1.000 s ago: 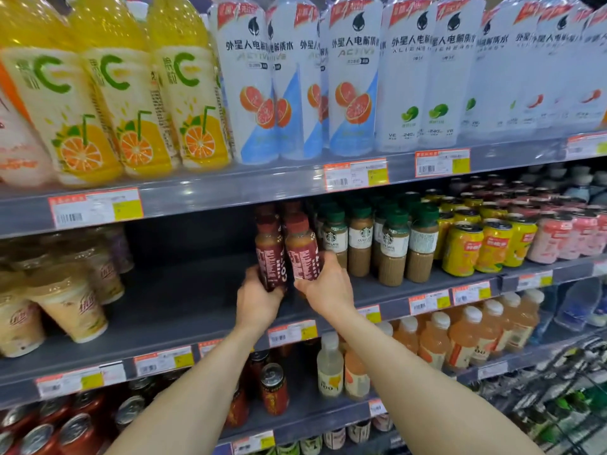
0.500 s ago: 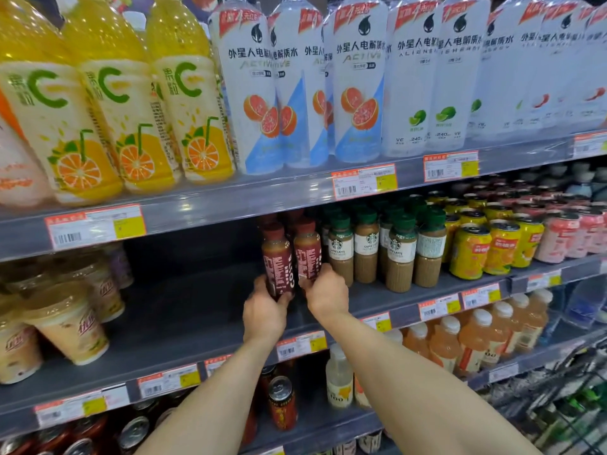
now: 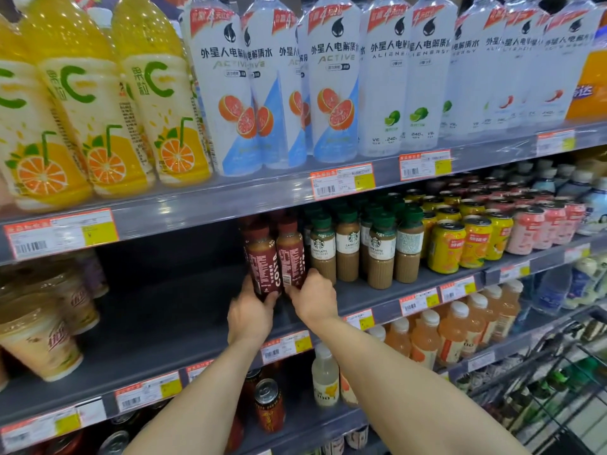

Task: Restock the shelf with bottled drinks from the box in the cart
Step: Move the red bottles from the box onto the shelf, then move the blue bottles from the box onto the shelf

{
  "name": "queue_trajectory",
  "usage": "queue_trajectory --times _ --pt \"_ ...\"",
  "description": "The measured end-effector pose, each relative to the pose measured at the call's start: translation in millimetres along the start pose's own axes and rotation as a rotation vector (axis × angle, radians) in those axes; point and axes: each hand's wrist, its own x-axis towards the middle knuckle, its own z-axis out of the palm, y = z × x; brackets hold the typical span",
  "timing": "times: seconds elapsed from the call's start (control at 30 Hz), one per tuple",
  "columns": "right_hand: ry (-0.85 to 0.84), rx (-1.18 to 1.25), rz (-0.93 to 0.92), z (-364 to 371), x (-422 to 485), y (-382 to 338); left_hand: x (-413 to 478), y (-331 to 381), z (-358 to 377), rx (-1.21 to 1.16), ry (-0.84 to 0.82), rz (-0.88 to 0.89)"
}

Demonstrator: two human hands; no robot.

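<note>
L hand (image 3: 251, 318), R hand (image 3: 315, 302): coffee btls (image 3: 262, 264)

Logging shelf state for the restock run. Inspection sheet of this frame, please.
Surface: dark middle shelf, price tags on its front edge.
Job's things: left Costa bottle and right Costa bottle, upright, side by side, next to Starbucks latte bottles.
Clutter: milk-tea cups far left; yellow cans right.
Grippers: left hand grips left bottle's base; right hand grips right bottle's.
Cables: nothing seen.
Surroundings: orange juice bottles above; cart lower right.
</note>
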Motion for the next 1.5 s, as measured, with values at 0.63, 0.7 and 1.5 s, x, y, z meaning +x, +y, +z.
queue_trajectory --times 0.63,0.7,1.5 --pt "-0.136 -0.349 -0.376 -86 -72 109 -129 17 19 -0.003 -0.013 0.293" --pt "-0.167 -0.376 -0.366 -96 -82 143 -159 11 40 0.029 -0.089 0.278" --pt "-0.898 -0.611 0.496 -24 -221 565 -431 -72 325 0.508 -0.911 -0.58"
